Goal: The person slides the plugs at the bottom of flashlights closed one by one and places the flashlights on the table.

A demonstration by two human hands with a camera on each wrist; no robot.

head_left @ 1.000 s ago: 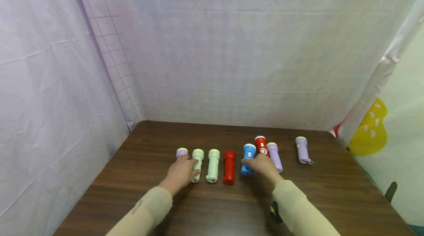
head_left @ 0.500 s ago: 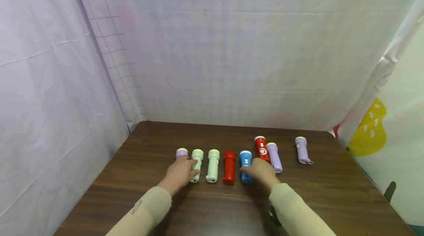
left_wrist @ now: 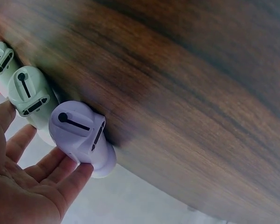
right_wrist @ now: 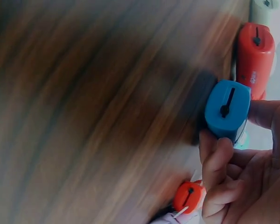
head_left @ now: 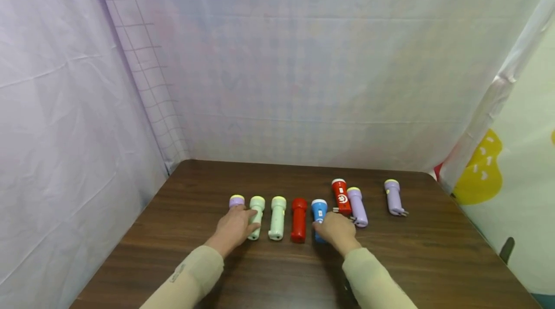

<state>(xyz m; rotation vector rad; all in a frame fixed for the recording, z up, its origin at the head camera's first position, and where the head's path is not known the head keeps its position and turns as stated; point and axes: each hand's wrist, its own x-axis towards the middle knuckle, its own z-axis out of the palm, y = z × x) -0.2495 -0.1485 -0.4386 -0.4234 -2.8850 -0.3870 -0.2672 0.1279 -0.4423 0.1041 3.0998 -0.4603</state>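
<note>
A blue plastic flashlight with a white rim (head_left: 319,206) is pinched between thumb and fingers of the right hand (head_left: 338,229), the nearer hand; it lies on that hand's thumb side, just right of the solid-red cylindrical plastic flashlight (head_left: 299,221), long axes roughly parallel. Well left of the red one, a pale-green plastic flashlight (head_left: 257,206) and a purple plastic flashlight (left_wrist: 77,128) are touched by the left hand (head_left: 231,229), fingers loosely spread.

Head camera looked forward and down over table (head_left: 282,275) toward backdrop (head_left: 303,68) | Left-wrist camera, close in and tilted, faced purple flashlight (left_wrist: 77,126) end-on | Right-wrist camera, likewise near, faced blue flashlight (right_wrist: 227,105) end-on | Head view shared both flashlights from farther back
</note>
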